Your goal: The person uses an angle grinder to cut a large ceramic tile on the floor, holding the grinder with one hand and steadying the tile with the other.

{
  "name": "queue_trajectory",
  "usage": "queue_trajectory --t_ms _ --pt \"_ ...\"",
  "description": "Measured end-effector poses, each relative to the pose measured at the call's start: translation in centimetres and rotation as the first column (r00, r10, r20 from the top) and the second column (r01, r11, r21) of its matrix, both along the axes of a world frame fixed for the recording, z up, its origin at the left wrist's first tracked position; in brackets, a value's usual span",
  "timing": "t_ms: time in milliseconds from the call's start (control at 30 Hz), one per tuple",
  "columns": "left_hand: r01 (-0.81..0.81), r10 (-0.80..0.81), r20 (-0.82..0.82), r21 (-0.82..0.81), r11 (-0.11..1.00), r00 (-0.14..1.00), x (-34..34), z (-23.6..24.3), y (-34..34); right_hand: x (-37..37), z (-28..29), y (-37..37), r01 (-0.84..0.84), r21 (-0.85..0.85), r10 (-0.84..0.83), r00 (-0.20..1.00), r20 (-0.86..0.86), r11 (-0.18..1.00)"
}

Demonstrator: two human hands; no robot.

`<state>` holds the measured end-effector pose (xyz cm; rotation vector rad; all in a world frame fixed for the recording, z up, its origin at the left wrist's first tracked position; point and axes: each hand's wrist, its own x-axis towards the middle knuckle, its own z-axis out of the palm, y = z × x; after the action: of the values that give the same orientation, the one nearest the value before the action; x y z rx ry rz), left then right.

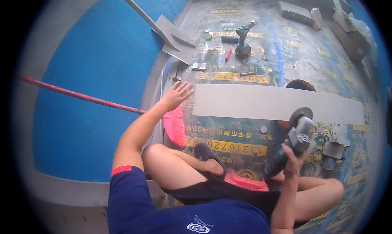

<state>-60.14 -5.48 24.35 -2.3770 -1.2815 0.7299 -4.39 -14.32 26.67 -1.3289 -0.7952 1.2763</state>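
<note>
My right hand (pixel 293 159) grips an angle grinder (pixel 301 135) by its dark body. The grinder's round disc (pixel 301 115) overlaps the near edge of a long pale tile strip (pixel 245 101) in view; I cannot tell whether it touches. That strip lies crosswise in front of me, partly over a round dark-mouthed bucket (pixel 300 85). My left hand (pixel 178 96) is stretched out with fingers spread, just off the strip's left end, holding nothing. Below it is the pink head of a broom (pixel 174 127).
A shovel (pixel 173 40) leans at the blue wall (pixel 90 70). Beyond the strip stand a cordless drill (pixel 243 40), a small green bottle (pixel 208 35) and a red tube-like piece (pixel 228 55). A grey case (pixel 295 12) and a cardboard box (pixel 350 36) are farther back. Tile scraps (pixel 333 150) lie right.
</note>
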Motion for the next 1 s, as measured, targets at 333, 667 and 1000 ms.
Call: queue_trajectory --t_ms 333,667,1000 --pt "0.360 -0.424 0.655 0.240 0.902 0.625 4.0 -8.3 7.1 -1.3 -2.0 -2.7 -0.095 -0.130 0.100 0.995 0.031 0.987" --pt "0.265 -0.230 0.856 0.114 0.958 0.463 3.6 -6.5 4.7 -7.6 0.1 -2.5 -0.362 -0.156 0.387 0.903 0.185 0.919" --pt "0.160 0.162 0.957 -0.204 0.966 0.241 5.3 -3.4 2.3 -19.3 6.2 -3.0 -0.639 -0.249 0.685 0.690 0.233 0.728"
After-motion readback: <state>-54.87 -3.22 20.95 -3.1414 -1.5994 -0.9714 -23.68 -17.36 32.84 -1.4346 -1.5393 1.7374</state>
